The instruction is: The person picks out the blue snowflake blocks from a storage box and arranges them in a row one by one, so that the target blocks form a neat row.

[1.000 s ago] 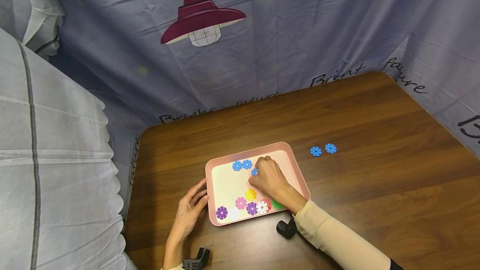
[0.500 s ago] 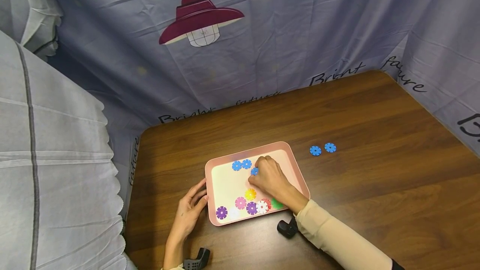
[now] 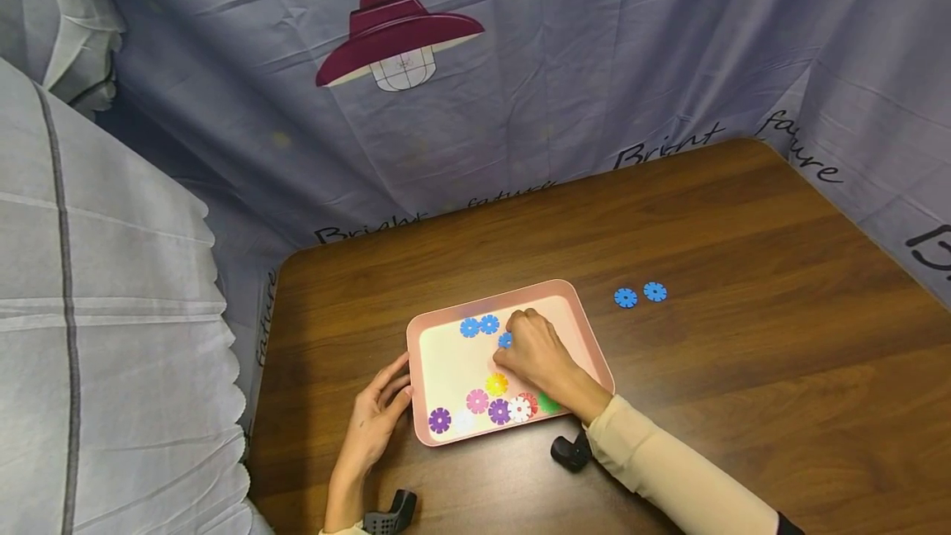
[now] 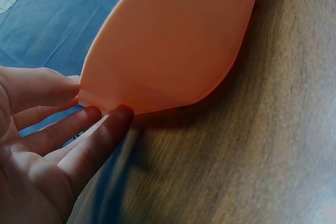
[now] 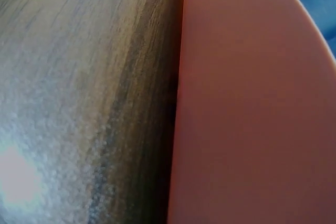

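A pink tray (image 3: 483,305) with a white floor lies on the wooden table. Over its right half, my right hand (image 3: 541,355) has its fingers curled at a blue snowflake disc (image 3: 505,340); the hand hides part of it. Two more blue discs (image 3: 479,326) lie just left of that hand. At the tray's left side is my left hand (image 3: 371,415), its fingertips touching the outer wall. The left wrist view shows these loosely extended fingers (image 4: 107,132) against the tray wall (image 4: 173,40). In the right wrist view the tray wall (image 5: 252,103) fills the right half and my hand is hidden.
Along the tray's near side lie a yellow disc (image 3: 496,385), a pink one (image 3: 477,401), two purple ones, a white one (image 3: 519,409), a red one and a green one (image 3: 548,404). Two blue discs (image 3: 641,295) lie on the table (image 3: 743,337), right of the tray.
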Demonstrator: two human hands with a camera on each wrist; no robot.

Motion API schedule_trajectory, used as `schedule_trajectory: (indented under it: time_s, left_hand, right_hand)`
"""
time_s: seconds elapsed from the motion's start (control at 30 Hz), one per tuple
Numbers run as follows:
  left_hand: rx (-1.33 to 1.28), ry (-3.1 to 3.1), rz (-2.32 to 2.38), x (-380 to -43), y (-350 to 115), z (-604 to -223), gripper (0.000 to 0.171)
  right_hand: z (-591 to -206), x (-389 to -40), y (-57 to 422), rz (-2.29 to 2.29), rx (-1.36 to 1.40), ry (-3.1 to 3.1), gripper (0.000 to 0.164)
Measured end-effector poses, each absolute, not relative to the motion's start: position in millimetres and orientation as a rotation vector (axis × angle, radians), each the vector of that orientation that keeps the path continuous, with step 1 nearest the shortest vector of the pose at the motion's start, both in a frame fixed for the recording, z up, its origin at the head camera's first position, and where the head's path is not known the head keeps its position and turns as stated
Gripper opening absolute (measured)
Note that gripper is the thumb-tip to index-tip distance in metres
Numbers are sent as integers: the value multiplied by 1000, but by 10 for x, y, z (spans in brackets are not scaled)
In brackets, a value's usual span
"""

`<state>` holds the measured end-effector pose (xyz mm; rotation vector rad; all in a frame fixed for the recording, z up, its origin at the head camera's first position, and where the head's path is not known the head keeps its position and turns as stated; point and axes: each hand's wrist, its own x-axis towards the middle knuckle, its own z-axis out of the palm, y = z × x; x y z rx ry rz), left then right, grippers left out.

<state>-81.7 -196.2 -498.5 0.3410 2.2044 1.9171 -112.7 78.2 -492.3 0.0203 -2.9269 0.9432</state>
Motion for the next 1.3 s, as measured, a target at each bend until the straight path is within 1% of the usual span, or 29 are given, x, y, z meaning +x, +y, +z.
schedule_trajectory:
  time_s: [0.27, 0.43, 0.6, 0.83, 1.3]
  left_hand:
    - [329, 2192, 1927, -830, -1950, -4980, 51]
    - [323, 2210, 1916, -839, -1937, -4974, 51]
    - [325, 2220, 1911, -838, -1929, -4964, 51]
    - [335, 2202, 1922, -825, -1936, -4957, 50]
    - [344, 2222, 1922, -829, -1947, -4992, 50]
  right_hand:
    - [-4897, -1158, 797, 930, 55, -2946, 26]
    - [-4894, -1179, 805, 913, 75, -2952, 27]
    - [-4883, -1183, 803, 924, 76, -2956, 23]
    - [-4850, -1183, 807, 953, 56, -2979, 28]
    - [-4826, -1170, 800, 951, 78, -2973, 26]
